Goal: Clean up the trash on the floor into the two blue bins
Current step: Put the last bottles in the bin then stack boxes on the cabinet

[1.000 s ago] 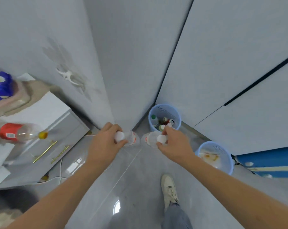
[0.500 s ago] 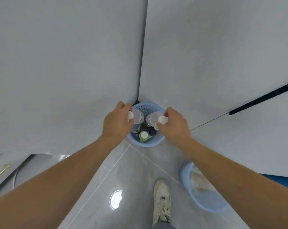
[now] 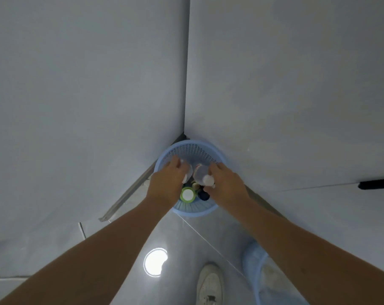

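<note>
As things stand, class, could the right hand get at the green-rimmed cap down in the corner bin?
Probably not yet. The right hand holds a clear bottle over the corner bin. The green-rimmed cap lies uncovered just below, but that grip is occupied.

The scene is dim and cool-toned, with grey walls evenly lit. A round ceiling light glares as a white reflection on the glossy floor. Wide-angle distortion bends the wall lines; the second bin is blurred.
</note>
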